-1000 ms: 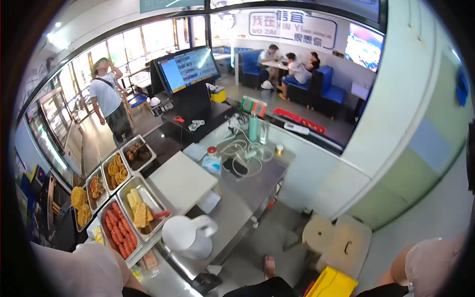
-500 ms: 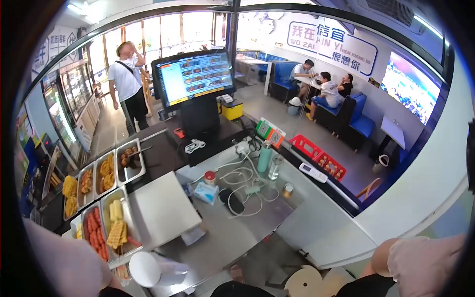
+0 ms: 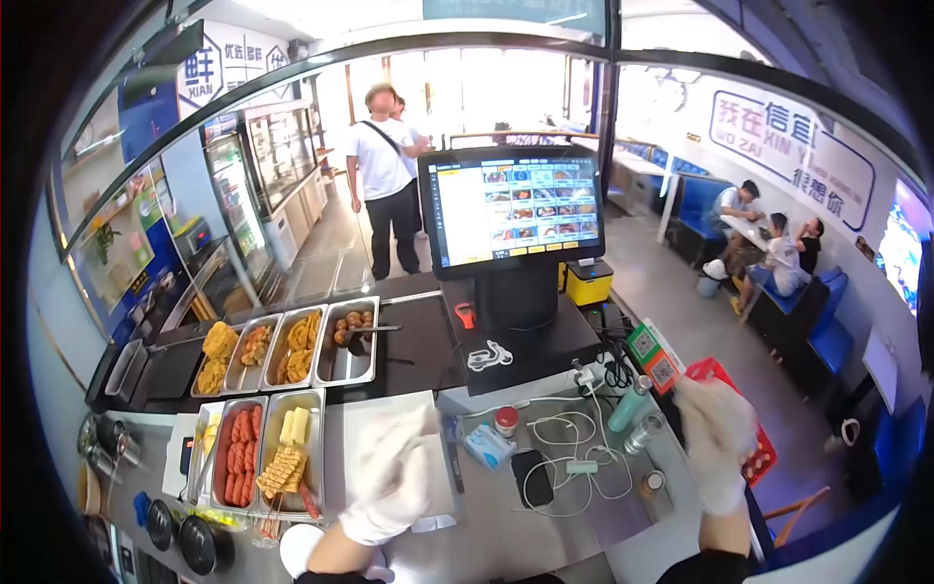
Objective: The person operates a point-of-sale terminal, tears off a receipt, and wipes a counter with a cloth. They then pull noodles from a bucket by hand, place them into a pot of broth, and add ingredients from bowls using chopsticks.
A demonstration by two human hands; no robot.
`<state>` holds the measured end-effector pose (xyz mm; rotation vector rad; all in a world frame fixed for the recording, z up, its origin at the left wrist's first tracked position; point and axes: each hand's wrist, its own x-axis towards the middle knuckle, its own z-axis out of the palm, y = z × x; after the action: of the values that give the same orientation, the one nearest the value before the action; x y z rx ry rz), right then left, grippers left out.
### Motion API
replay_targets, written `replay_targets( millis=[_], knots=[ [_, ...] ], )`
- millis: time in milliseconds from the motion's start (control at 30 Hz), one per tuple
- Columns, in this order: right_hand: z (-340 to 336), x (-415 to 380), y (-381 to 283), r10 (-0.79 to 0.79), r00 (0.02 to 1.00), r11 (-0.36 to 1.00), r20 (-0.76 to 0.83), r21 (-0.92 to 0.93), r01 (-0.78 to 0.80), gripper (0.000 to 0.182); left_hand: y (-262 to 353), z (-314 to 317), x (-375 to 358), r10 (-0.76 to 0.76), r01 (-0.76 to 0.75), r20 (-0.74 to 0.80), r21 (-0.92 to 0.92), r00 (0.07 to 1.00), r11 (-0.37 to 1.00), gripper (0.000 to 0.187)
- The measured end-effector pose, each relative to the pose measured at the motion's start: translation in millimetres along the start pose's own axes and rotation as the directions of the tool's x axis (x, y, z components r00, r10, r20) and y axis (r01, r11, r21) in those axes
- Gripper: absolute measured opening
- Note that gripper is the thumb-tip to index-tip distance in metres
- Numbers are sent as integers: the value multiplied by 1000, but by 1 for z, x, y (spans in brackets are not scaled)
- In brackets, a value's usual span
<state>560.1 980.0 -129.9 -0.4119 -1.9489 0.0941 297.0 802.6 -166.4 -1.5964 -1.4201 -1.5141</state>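
- Your left hand (image 3: pixel 392 482) and right hand (image 3: pixel 718 438), both in loose white gloves, are raised and well apart; blur hides the fingers, so whether either is closed on something cannot be told.
- Your left is over a flat white board (image 3: pixel 342 438), just beside a steel tray (image 3: pixel 316 433) of yellow corn cobs (image 3: pixel 295 426) and scored golden slabs (image 3: pixel 281 471). A white pitcher (image 3: pixel 300 547) is partly hidden by that forearm.
- Your right is in front of a red plastic basket (image 3: pixel 762 453), near a green-and-red code card (image 3: pixel 654 355) and a teal bottle (image 3: pixel 630 404).
- Between them lie a tangled white cable (image 3: pixel 559 506) and a flat black object (image 3: pixel 530 479).
- The food is already cooked, by its look, and sorted: red sausages (image 3: pixel 243 457) beside the corn, fried golden pieces (image 3: pixel 216 355) and dark round balls (image 3: pixel 348 326) behind. None is seen being lifted out, and the dark-handled utensil (image 3: pixel 382 329) rests untouched.
- Beyond the lit order screen (image 3: pixel 520 209), a person in a white shirt (image 3: pixel 381 161) stands facing the counter.
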Motion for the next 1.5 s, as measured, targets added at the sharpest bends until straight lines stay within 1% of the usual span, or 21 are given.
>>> replay_targets(
  millis=[33,67,100,167,233,300,467,533,567,633,667,733,800,933,1000,1100,1167,1300,1367,1433,1500],
  knots=[
    [28,0,41,73,982,995,172,59,-85,21,-11,30,-28,-190,191,25,-87,981,978,24],
    [66,-1,88,149,963,972,225,145,-185,22,-26,53,-59,-214,217,50,-76,976,973,24],
    [102,-5,142,162,949,955,272,198,-220,21,-41,75,-91,-439,447,99,-80,893,891,28],
    [164,-12,248,424,761,733,492,307,-607,23,-47,103,-123,-766,782,182,-26,616,623,36],
    [211,-3,330,527,745,717,410,256,-648,23,-63,124,-166,-940,932,110,-210,322,295,35],
    [248,18,400,617,628,554,474,305,-775,21,-84,132,-216,-948,939,33,-157,315,307,34],
    [351,50,539,616,690,676,381,194,-711,25,-94,139,-276,-951,962,-143,43,274,270,30],
    [385,63,567,681,700,678,216,176,-714,29,-94,147,-279,-913,926,-193,198,360,323,31],
    [401,69,582,681,698,674,224,182,-716,29,-95,150,-280,-912,925,-201,205,359,319,31],
    [431,73,614,677,716,722,171,33,-691,33,-86,155,-270,-866,845,-176,376,469,381,30],
    [442,75,624,674,713,731,194,-39,-681,40,-81,152,-256,-913,823,-125,492,388,283,30],
    [491,76,680,698,664,681,268,39,-731,43,-89,152,-276,-898,863,-185,408,398,298,31],
    [496,78,674,717,626,640,305,68,-766,46,-90,152,-281,-886,895,-233,307,402,325,34],
    [516,77,685,733,549,529,402,171,-831,48,-88,154,-278,-875,872,-228,361,427,332,36],
    [515,79,702,661,610,535,436,296,-791,43,-88,156,-270,-880,855,-212,411,426,315,38],
    [477,92,663,677,599,486,429,350,-801,31,-87,156,-269,-882,851,-208,423,424,310,39],
    [437,101,624,673,495,403,549,288,-869,27,-87,155,-269,-885,856,-207,417,416,305,39],
    [416,99,599,682,531,403,503,347,-847,23,-87,153,-270,-881,852,-200,412,429,322,39],
    [411,93,585,688,566,195,454,635,-747,20,-86,156,-262,-889,872,-205,374,410,316,39],
    [405,88,571,698,578,158,422,697,-700,20,-85,156,-260,-893,894,-227,327,388,306,38],
    [410,84,559,677,618,103,399,780,-617,24,-88,153,-267,-863,864,-251,384,438,326,37]
  ],
)
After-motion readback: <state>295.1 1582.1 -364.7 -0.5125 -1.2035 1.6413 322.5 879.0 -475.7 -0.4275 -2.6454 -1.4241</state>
